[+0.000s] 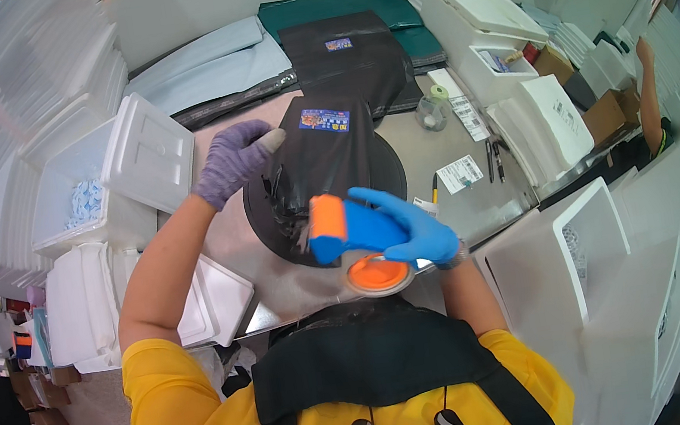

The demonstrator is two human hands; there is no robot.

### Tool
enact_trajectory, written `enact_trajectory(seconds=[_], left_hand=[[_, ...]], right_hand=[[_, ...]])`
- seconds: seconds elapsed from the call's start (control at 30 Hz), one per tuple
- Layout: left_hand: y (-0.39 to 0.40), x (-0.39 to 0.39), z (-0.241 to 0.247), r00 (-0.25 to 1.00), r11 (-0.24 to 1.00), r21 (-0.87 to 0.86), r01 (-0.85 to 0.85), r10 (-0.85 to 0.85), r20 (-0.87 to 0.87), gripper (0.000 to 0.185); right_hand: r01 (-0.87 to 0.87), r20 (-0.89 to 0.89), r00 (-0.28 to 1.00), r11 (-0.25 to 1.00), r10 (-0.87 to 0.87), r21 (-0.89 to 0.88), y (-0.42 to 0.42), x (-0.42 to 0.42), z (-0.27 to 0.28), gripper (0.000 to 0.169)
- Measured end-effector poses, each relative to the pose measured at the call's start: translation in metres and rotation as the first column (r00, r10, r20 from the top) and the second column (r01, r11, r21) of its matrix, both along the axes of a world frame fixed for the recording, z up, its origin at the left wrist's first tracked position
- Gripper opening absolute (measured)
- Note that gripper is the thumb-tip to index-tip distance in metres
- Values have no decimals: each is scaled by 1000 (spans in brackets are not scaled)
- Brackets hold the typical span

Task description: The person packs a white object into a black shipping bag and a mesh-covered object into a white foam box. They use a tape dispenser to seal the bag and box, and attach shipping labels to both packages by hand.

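A black plastic bag (332,155) with a colourful printed sticker (325,120) lies on a round black disc (387,170) on the metal table. At its upper left edge is my left hand (236,160) in a purple knit glove with pale fingertips. Whether it pinches the bag or only hovers over it, I cannot tell. My right hand (423,227), in a blue glove, grips a blue and orange tape dispenser (361,226) over the bag's near end. The dispenser's tape roll with an orange hub (378,274) hangs close to my body.
Stacked black, green and pale bags (351,61) lie at the back. Left stands an open foam box (97,227) holding small blue-white packets. Labels (460,174), pens (494,159) and a clear cup (432,113) lie right. Foam boxes (536,263) flank me; another person's arm (648,97) shows far right.
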State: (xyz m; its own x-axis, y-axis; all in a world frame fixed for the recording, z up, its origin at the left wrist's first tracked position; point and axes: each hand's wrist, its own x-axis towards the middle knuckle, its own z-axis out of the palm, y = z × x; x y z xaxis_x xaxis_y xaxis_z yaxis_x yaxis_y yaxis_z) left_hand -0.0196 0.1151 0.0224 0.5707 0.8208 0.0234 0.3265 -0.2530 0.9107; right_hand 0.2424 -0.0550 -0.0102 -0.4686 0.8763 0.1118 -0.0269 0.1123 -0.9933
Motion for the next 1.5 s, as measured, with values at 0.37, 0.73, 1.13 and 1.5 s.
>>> enact_trajectory(seconds=[0.37, 0.73, 1.13, 1.5], left_hand=[[-39, 34, 35, 975, 885, -425, 190, -118, 189, 29], [146, -53, -127, 803, 985, 148, -84, 155, -576, 27], [80, -6, -263, 898, 462, -821, -336, 420, -131, 24], [3, -40, -157, 961, 501, -832, -239, 243, -130, 25]], right_hand=[[98, 431, 838, 870, -334, 483, 42, 21, 40, 96], [274, 379, 899, 956, -218, -101, 89, 129, -94, 96], [380, -93, 904, 884, -418, -273, 78, 61, -134, 95], [35, -601, 686, 844, -410, -536, 95, 31, -92, 49]])
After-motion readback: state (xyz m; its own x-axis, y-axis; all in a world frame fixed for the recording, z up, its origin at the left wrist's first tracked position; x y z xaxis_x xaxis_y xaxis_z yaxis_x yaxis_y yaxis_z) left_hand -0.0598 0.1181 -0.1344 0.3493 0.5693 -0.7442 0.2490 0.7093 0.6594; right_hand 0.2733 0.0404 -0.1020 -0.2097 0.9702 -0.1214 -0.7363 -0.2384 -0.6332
